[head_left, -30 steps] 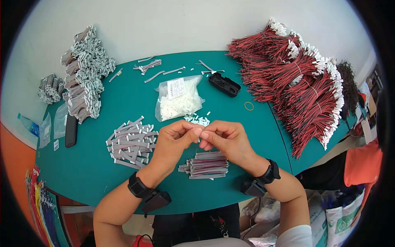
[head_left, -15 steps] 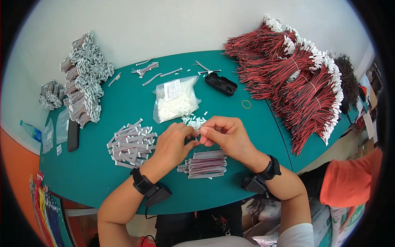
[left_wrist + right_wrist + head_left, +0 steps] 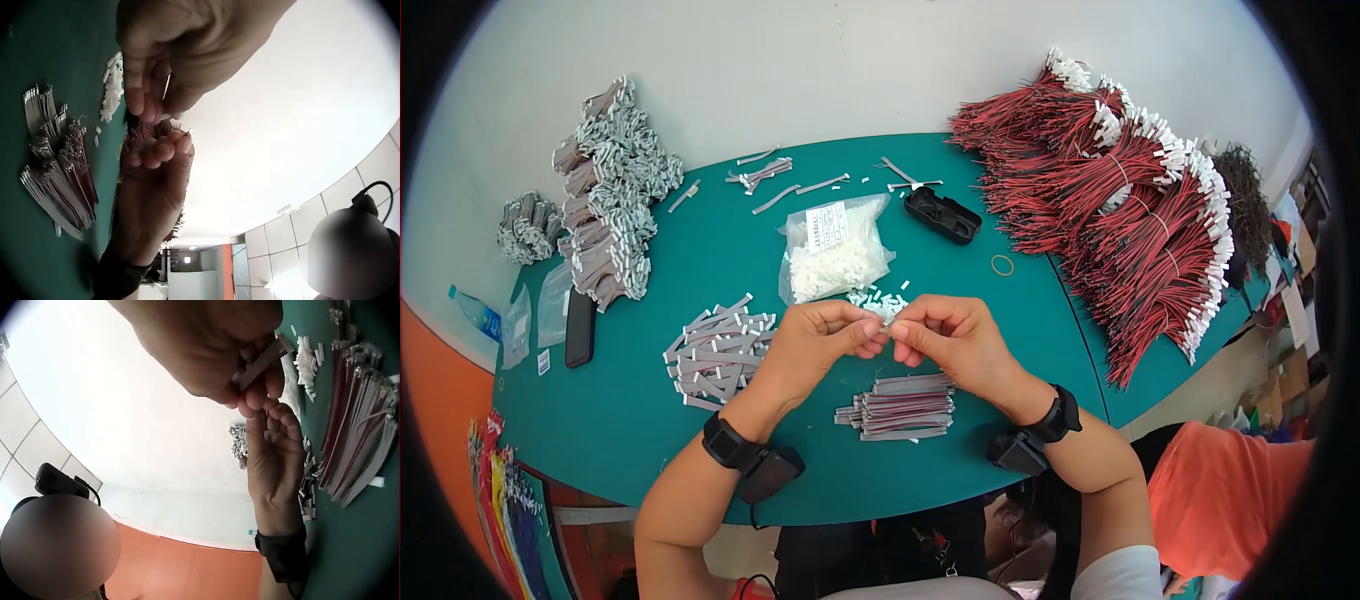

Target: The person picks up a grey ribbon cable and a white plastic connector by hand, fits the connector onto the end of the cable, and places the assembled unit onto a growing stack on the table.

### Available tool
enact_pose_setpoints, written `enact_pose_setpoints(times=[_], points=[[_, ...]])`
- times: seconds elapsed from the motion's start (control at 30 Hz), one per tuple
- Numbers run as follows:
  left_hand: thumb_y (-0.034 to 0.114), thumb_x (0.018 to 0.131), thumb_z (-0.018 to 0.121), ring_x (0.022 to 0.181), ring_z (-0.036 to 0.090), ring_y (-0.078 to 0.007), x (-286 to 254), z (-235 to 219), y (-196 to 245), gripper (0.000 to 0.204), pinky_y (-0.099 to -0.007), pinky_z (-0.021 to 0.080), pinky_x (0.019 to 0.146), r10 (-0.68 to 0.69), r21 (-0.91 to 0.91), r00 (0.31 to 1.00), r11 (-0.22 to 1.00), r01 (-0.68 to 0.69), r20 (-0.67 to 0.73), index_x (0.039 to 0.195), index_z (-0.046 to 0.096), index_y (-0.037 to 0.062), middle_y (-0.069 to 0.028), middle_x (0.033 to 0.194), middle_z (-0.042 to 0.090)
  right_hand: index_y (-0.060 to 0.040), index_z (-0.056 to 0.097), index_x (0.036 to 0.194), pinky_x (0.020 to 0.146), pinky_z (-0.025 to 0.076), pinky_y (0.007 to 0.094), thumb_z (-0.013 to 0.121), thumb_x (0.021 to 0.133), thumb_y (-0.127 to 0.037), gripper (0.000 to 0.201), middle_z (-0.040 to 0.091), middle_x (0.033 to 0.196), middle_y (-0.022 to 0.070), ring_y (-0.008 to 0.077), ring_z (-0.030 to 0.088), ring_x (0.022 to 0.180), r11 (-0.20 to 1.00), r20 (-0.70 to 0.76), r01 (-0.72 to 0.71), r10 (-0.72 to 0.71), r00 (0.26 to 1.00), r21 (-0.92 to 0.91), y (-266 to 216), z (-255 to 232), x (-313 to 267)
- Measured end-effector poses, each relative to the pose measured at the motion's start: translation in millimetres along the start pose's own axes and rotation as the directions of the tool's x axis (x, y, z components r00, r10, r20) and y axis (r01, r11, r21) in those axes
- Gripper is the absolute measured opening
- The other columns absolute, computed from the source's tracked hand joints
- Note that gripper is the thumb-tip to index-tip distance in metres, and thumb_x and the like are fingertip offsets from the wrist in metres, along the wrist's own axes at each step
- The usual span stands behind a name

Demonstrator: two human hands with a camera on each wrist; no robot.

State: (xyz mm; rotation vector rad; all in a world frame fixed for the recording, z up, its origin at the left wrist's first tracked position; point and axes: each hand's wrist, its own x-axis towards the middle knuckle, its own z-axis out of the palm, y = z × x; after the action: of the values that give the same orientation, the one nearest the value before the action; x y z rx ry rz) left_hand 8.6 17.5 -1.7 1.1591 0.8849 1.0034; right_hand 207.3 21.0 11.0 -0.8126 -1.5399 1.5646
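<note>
Both hands meet fingertip to fingertip just in front of a small heap of white connectors [image 3: 880,303]. The right hand [image 3: 955,345] pinches a short grey ribbon cable [image 3: 262,364], whose white-ended tip sticks out past the fingers in the right wrist view. Thumb and fingers of the left hand [image 3: 805,350] are pinched together around a small pale piece [image 3: 165,117], mostly covered by the fingertips. Below the hands lies a neat stack of grey ribbon cables [image 3: 895,408]; a loose pile of similar cables [image 3: 718,355] is beside the left forearm.
Behind the hands are a clear bag of white connectors [image 3: 837,255], a black case [image 3: 942,216] and a rubber band [image 3: 1001,265]. Bundled grey cables [image 3: 607,190] stand at left, red-black wire bundles [image 3: 1100,200] at right. Another person's orange garment [image 3: 1225,490] shows at lower right.
Half a second ago the left hand was spread beside the connector heap, apart from the right fingers; now it is closed against them. The orange-clad person has shifted at the right.
</note>
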Motion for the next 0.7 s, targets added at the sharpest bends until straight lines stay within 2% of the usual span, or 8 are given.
enact_pose_setpoints(times=[0.13, 0.23, 0.43, 0.7], points=[[0.014, 0.089, 0.06, 0.076, 0.059, -0.0119, -1.1, -4.9, -1.2, 0.018, -0.0241, 0.048, 0.068, -0.02, -0.135, 1.0, 0.991, 0.022, 0.012, 0.096, 0.062, -0.0028, -0.0058, 0.082, 0.063, -0.0004, 0.063, 0.089, 0.059, 0.046, 0.0186, 0.058, 0.09, -0.013, 0.013, 0.062, 0.073, 0.0013, 0.0042, 0.055, 0.065, 0.999, 0.003, -0.018, 0.018, 1.0, -0.042, 1.9, 0.7, 0.5], [0.016, 0.09, 0.058, 0.072, 0.056, -0.0109, -0.9, -3.9, -0.9, 0.018, -0.0236, 0.046, 0.066, -0.007, -0.169, 1.0, 0.986, 0.011, 0.023, 0.095, 0.06, -0.0008, -0.0034, 0.078, 0.059, -0.0004, 0.063, 0.088, 0.059, 0.045, 0.0186, 0.058, 0.09, -0.013, 0.013, 0.062, 0.073, 0.0011, 0.004, 0.055, 0.065, 0.998, 0.01, -0.026, 0.027, 1.0, -0.06, 1.7, 0.8, 0.4], [0.017, 0.09, 0.058, 0.071, 0.055, -0.0106, -5.3, -1.3, 4.8, 0.018, -0.0233, 0.046, 0.065, -0.044, -0.147, 0.996, 0.988, 0.055, 0.083, 0.096, 0.06, 0.0002, -0.0037, 0.079, 0.059, -0.0006, 0.063, 0.088, 0.06, 0.045, 0.0188, 0.058, 0.09, -0.013, 0.014, 0.061, 0.072, 0.0002, 0.0037, 0.053, 0.065, 0.996, 0.033, -0.048, 0.05, 0.998, -0.074, 0.9, 5.2, -1.5], [0.012, 0.091, 0.056, 0.071, 0.055, -0.0109, -5.0, 1.7, 4.6, 0.016, -0.0231, 0.046, 0.065, 0.011, -0.154, 0.995, 0.988, 0.004, 0.095, 0.1, 0.059, -0.0016, -0.0047, 0.083, 0.06, -0.0012, 0.063, 0.088, 0.06, 0.045, 0.0184, 0.058, 0.09, -0.013, 0.013, 0.061, 0.072, -0.0007, 0.003, 0.053, 0.065, 0.996, 0.042, -0.051, 0.054, 0.998, -0.066, -1.0, 4.6, -2.0]])
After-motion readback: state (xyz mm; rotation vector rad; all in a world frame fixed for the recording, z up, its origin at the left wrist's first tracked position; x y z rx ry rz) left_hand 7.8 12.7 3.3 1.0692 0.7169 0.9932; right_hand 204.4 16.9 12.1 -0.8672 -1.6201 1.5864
